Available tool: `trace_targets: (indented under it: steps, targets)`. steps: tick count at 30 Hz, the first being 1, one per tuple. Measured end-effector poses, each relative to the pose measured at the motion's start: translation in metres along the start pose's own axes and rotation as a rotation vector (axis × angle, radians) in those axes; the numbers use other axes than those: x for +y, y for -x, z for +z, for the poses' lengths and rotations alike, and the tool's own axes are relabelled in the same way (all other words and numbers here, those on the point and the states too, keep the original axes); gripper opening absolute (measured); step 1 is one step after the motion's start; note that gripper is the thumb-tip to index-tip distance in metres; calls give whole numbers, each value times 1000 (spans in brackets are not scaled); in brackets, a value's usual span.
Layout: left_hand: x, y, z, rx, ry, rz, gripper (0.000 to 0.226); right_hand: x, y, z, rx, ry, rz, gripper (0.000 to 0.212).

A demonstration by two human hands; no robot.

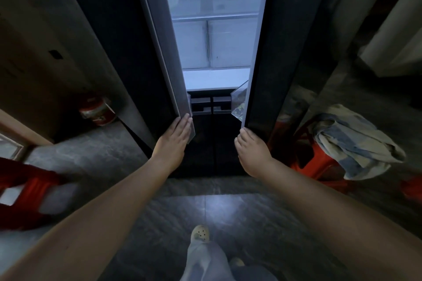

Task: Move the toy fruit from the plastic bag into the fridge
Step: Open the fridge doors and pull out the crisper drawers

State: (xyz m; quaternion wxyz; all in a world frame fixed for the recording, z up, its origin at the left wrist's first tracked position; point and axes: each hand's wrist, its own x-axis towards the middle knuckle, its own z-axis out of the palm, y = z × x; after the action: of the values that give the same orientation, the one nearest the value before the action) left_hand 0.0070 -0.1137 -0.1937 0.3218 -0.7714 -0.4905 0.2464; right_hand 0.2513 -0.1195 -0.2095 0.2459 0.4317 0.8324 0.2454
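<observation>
Fingers [186,121] of my left hand [173,141] lie straight and pressed together, flat against the lower edge of the left fridge door [159,52], holding nothing. My right hand [251,153] has its fingers curled over the bottom corner of the right fridge door [269,52]; the tips are tucked behind the edge, so I cannot tell how tightly they grip. Both doors stand partly open, with a narrow lit gap between them showing the fridge [214,29] interior: pale shelves and two clear drawers side by side. A clear door bin [239,102] on the right door's inner side holds something dark and speckled that I cannot make out. No toy fruit or plastic bag shows anywhere. To my right, a crumpled cloth [356,141] lies on a red stool [319,157]. Below, my pale shoe [200,234] stands on the dark tiled floor [239,212].
</observation>
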Motion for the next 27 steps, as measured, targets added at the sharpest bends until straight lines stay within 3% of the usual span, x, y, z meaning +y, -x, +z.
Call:
trace_targets:
  steps: [7,13,20,27]
  targets:
    - [12,33,-7,-59,72,-76,70,-10,14,-8,-52,-178,117,45]
    - [21,43,-31,57,273,-80,68,-22,16,-24,-14,-420,194,64]
    - [7,32,-32,37,412,-178,70,-24,-7,-63,191,-605,114,65]
    - [-6,47,-15,-28,512,-324,77,-29,-52,-93,257,-683,-5,70]
